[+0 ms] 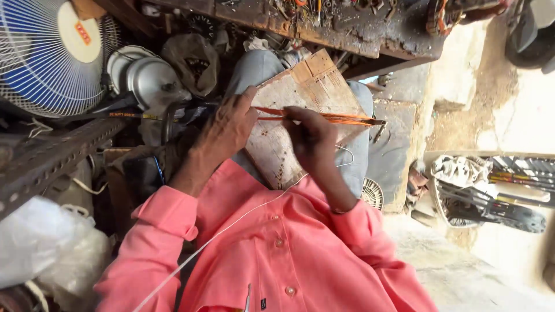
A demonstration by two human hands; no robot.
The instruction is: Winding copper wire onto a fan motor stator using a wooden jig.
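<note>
While our right grip point(312, 136) closes its fingers around a thin tool, pressing it down where the orange wire bundle point(324, 117) crosses the board, our left grip point(228, 127) lies flat with the fingers spread, holding nothing, the fingertips pinning the near-left end of the same bundle against the wood. We cannot tell what kind of tool the right fingers hold, since they hide most of it. The bundle runs as a flat band of orange strands from left to right over the wooden board point(289, 124), ending past the board's right edge at a dark tip. The board, worn and scored with pale marks, rests tilted on our lap across the grey trousers point(254, 66), serving as our worktop. A thin white cord point(231, 228) runs from near the right wrist down across our pink shirt point(277, 254).

Further out, on the far left, stands a fan with blue blades point(40, 52) behind a white wire guard, and just beside it lie round metal lids point(147, 78) and a crumpled grey bag point(193, 60). Along the far edge a dark bench point(358, 29) carries scattered small parts and wires. On the right, against the pale wall, a white wire basket point(457, 190) sits near dark tools, and a small round grille point(373, 193) lies on the floor near our right elbow.
</note>
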